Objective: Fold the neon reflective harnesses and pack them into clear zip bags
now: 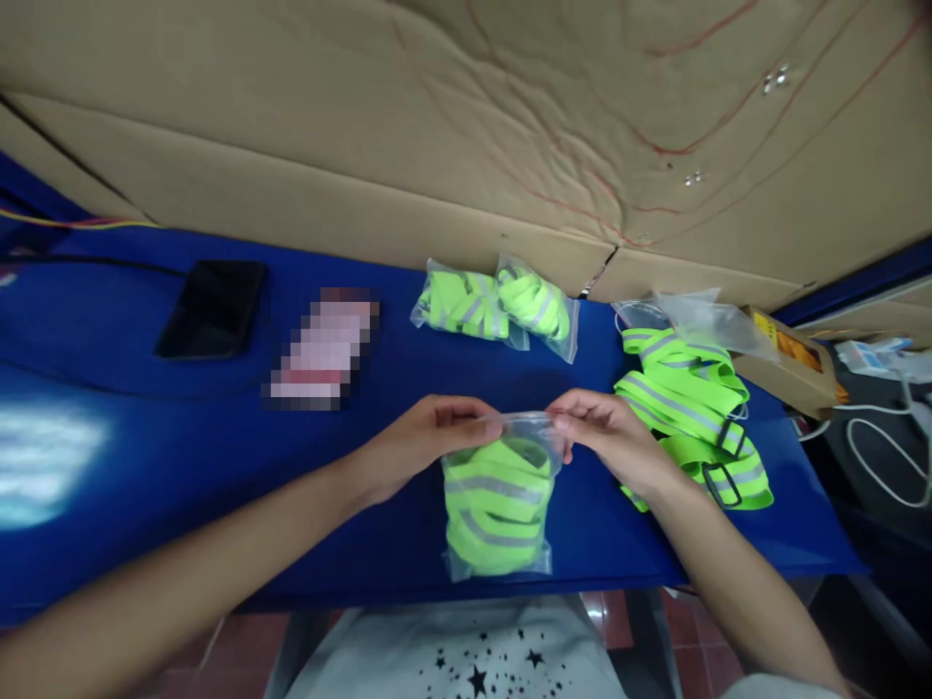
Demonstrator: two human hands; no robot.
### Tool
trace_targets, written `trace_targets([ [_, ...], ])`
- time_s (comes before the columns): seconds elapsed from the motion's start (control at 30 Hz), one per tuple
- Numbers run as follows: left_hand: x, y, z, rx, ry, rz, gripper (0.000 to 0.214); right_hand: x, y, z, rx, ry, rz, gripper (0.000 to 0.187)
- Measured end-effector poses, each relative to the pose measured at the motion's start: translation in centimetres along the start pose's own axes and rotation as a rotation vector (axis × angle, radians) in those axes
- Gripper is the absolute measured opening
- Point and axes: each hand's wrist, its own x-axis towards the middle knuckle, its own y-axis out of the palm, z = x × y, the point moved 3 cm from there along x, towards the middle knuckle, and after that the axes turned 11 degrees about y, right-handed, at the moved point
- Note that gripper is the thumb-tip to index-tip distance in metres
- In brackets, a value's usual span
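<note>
A clear plastic zip bag point(499, 505) with a folded neon-yellow reflective strap inside is in front of me, near the table's front edge. My left hand point(458, 427) pinches the bag's top left corner between thumb and fingers. At the top right corner, my right hand point(597, 427) pinches the same bag edge. The bag's upper rim is stretched between both hands. Whether its seal is closed, I cannot tell. To the right of my right hand lies a loose heap of neon-yellow reflective straps point(677, 388) with black buckles.
Two filled strap bags point(466, 303) lie at the back by the cardboard wall point(291, 184). Flat clear bags point(717, 320) rest behind the loose straps, beside a cardboard box point(790, 364). On the left of the blue table point(182, 437) are a black device point(211, 309) and a blurred-out phone-like object point(324, 349).
</note>
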Motion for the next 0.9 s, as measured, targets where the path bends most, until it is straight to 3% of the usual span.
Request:
trace_targets([
  [0.17, 0.5, 0.0, 0.5, -0.256, 0.019, 0.047, 0.055, 0.8, -1.2, -0.9, -0.016, -0.063, -0.141, 0.025],
  [0.23, 0.4, 0.1, 0.8, -0.315, 0.007, 0.053, 0.057, 1.2, -1.3, -1.2, -0.014, -0.069, -0.134, 0.029],
  [0.4, 0.2, -0.1, 0.7, -0.175, 0.004, 0.07, 0.042, 2.2, -2.0, -1.8, -0.126, -0.005, 0.01, 0.034],
  [0.6, -0.1, -0.8, -0.5, 0.016, 0.044, 0.132, 0.038, 0.8, -2.0, 0.2, -0.308, 0.02, -0.004, 0.033],
  [0.77, -0.3, -0.5, -0.1, -0.128, -0.005, -0.031, 0.033, 0.4, -1.8, -0.3, -0.041, 0.076, 0.01, 0.032],
  [0.9, -0.3, -0.1, 0.3, -0.136, 0.001, -0.063, 0.033, 0.8, -2.5, -1.5, 0.022, 0.101, -0.019, 0.031],
])
